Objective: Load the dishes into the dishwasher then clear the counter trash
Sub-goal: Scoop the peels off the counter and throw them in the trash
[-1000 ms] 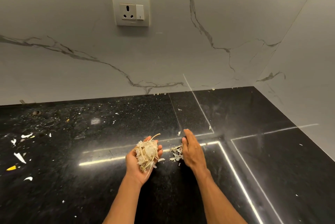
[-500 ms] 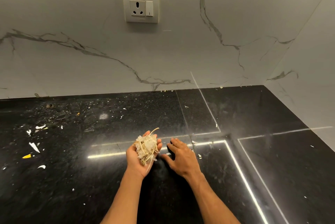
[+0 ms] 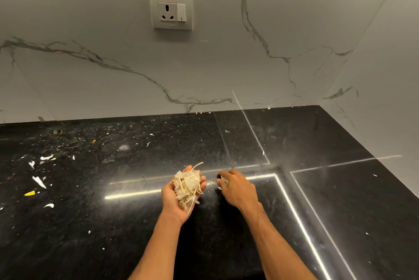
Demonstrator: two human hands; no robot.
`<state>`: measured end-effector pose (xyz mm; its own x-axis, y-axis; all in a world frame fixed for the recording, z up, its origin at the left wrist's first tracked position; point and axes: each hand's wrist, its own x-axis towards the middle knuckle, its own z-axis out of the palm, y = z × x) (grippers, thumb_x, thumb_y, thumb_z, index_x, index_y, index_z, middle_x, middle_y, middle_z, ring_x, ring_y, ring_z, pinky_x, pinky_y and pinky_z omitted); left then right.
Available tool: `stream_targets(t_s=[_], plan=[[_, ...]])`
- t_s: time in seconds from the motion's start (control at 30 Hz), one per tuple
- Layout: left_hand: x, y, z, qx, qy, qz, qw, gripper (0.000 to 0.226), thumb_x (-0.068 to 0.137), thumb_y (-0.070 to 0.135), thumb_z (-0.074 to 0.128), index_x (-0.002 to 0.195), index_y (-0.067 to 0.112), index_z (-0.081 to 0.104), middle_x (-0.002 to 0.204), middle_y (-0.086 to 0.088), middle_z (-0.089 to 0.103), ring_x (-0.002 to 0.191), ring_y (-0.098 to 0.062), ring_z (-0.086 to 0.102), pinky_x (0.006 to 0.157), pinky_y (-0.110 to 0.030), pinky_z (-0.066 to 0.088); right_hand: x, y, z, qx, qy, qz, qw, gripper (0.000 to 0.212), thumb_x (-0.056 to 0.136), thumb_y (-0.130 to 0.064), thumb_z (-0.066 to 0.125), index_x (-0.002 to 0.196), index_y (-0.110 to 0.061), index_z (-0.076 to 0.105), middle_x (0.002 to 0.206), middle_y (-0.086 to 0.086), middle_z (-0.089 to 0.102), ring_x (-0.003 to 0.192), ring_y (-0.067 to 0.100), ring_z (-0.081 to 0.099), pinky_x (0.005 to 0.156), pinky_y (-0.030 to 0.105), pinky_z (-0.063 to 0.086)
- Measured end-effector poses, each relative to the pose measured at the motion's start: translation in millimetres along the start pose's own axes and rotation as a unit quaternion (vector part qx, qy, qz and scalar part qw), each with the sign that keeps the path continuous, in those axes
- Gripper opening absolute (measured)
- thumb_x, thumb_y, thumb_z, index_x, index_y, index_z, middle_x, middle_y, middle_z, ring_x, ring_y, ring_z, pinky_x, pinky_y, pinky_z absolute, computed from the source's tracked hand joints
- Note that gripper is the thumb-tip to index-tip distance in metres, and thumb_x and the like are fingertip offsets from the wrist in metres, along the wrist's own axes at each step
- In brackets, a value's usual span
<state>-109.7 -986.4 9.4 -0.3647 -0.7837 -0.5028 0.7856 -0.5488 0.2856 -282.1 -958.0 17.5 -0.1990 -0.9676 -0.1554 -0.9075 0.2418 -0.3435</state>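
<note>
Center frame, left hand [image 3: 169, 199] cups peel scraps [image 3: 187, 185] palm-up as a collecting bowl; right hand [image 3: 237, 189] claws at crumbs [image 3: 219, 188] on tabletop [image 3: 113, 223], grasp unclear.

Cream rectangular plastic wall plate [image 3: 170, 10]: one three-pin socket [image 3: 167, 12], white rocker switch [image 3: 181, 12] just right of it. Mounted on white grey-veined marble backsplash [image 3: 226, 64]. Matching marble side wall [image 3: 385, 75] meets backsplash at the right corner.

Noted left hand [image 3: 179, 198] and right hand [image 3: 238, 191], both bare. Recorded left forearm [image 3: 158, 241] and right forearm [image 3: 276, 243] uncovered from wrist down to lower frame edge. Lean build; tendon ridges and muscle contour visible along right forearm.
</note>
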Motion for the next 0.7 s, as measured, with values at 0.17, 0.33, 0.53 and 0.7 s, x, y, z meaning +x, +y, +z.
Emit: stream_targets(t_s=[0.17,0.33,0.53,0.7], plan=[[2,-6,3,0.009,0.001,-0.009,1.000,0.042,0.098,0.022,0.030,0.121,0.004,0.060,0.105,-0.026,0.066,0.081,-0.041,0.066,0.062,-0.045,0.060,-10,-3,4,-0.097,0.013,-0.046,0.994,0.024,0.099,-0.035,0.048,0.109,-0.024,0.067,0.113,-0.001,0.059,0.113,0.022,0.055,0.082,0.037,0.051],[0,-12,4,0.009,0.001,-0.016,1.000,0.043,0.098,0.022,0.030,0.122,0.003,0.059,0.104,-0.027,0.067,0.078,-0.041,0.067,0.062,-0.045,0.060,-18,-2,-6,-0.070,-0.005,-0.001,0.998,0.035,0.094,-0.042,0.057,0.126,-0.029,0.063,0.126,-0.004,0.058,0.121,0.022,0.049,0.092,0.040,0.047],[-5,-19,3,0.009,0.009,-0.018,1.000,0.043,0.098,0.024,0.031,0.122,0.004,0.060,0.104,-0.026,0.067,0.083,-0.041,0.066,0.065,-0.046,0.060,-23,-3,-8,-0.007,0.016,0.033,0.999,0.029,0.090,-0.018,0.065,0.118,-0.021,0.070,0.119,0.007,0.066,0.112,0.026,0.060,0.091,0.035,0.049],[-11,-24,3,0.013,0.021,-0.011,1.000,0.042,0.097,0.022,0.030,0.120,0.004,0.060,0.102,-0.026,0.066,0.083,-0.041,0.064,0.064,-0.046,0.059,-30,-15,-3,-0.033,0.028,0.035,0.998,0.026,0.089,0.002,0.049,0.099,-0.006,0.071,0.104,0.015,0.069,0.099,0.033,0.065,0.082,0.038,0.052]])
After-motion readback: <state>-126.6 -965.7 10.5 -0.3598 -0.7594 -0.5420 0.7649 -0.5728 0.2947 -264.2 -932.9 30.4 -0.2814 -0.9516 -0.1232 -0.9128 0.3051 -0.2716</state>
